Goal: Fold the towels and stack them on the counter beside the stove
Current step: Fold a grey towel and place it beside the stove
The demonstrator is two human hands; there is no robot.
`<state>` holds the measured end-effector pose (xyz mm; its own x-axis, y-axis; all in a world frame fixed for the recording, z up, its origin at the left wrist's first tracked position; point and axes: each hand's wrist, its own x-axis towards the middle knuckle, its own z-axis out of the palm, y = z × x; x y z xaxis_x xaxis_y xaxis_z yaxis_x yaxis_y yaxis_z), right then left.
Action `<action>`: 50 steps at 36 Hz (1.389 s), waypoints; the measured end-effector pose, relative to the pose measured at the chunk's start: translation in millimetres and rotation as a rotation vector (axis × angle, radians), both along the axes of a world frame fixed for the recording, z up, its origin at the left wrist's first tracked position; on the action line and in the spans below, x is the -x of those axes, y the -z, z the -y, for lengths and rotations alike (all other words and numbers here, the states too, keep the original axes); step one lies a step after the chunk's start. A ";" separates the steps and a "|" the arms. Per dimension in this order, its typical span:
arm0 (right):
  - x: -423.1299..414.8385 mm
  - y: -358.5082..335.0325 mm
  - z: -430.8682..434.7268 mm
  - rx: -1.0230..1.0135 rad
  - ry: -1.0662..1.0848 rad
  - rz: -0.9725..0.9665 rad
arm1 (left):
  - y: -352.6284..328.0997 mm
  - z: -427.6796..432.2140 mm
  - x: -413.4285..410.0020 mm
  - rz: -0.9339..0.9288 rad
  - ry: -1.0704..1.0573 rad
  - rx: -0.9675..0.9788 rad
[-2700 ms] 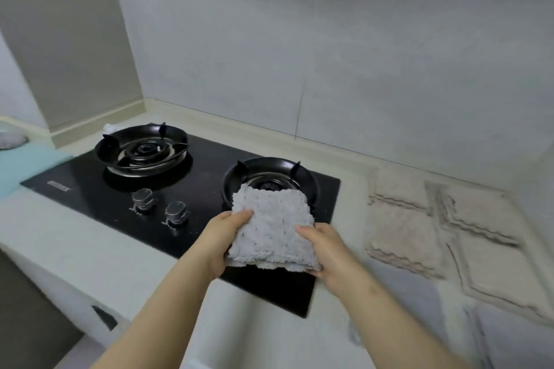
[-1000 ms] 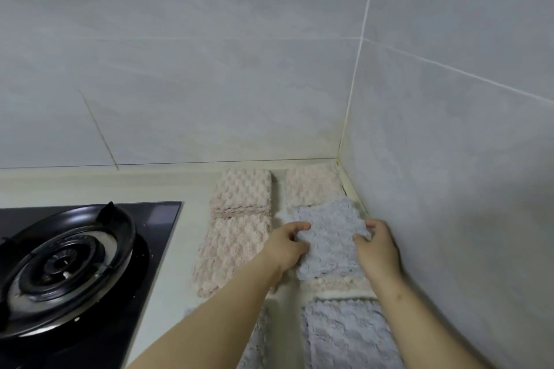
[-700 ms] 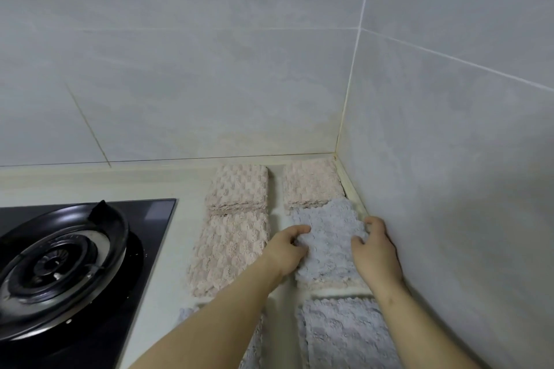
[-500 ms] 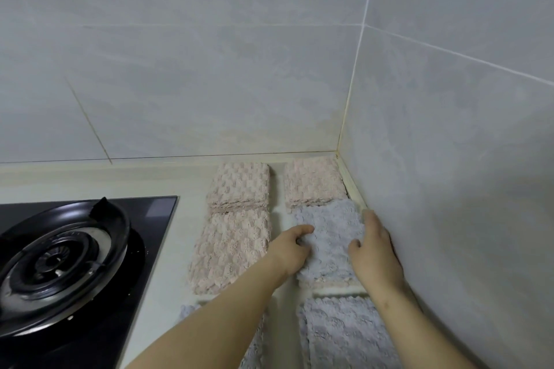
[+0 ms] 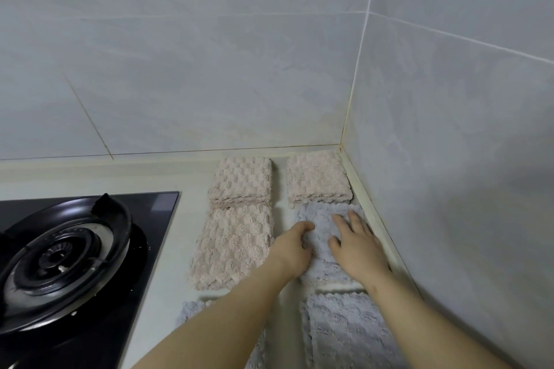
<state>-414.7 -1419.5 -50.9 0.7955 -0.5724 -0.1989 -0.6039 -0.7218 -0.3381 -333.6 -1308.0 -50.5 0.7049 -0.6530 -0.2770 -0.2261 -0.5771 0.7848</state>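
Observation:
A folded grey towel (image 5: 320,219) lies on top of a pink towel on the counter, close to the right wall. My right hand (image 5: 355,244) rests flat on it with straight fingers. My left hand (image 5: 292,246) touches its left edge, fingers curled loosely against the cloth. Folded pink towels lie around it: one behind (image 5: 317,177), one at the back left (image 5: 241,181), one to the left (image 5: 233,246). Two grey towels lie nearer me, one at the right (image 5: 344,329) and one partly hidden under my left arm (image 5: 189,310).
A black gas stove (image 5: 156,219) with a round burner (image 5: 60,255) fills the left. The pale counter (image 5: 180,249) meets tiled walls at the back and right, forming a corner (image 5: 341,147) just behind the towels.
I carried the folded grey towel from over the stove to the corner and set it on a pink towel. In the last second my right hand moved from its right edge onto its top.

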 end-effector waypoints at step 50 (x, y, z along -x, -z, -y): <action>-42.8 -53.4 -106.9 -0.326 -0.058 0.492 | -34.6 -161.5 -53.4 0.385 -0.202 -0.104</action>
<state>-371.8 -1312.6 2.4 0.8669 -0.4966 0.0432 -0.2823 -0.5605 -0.7785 -280.2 -1146.5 -15.9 0.8800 -0.4742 -0.0260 -0.3654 -0.7109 0.6009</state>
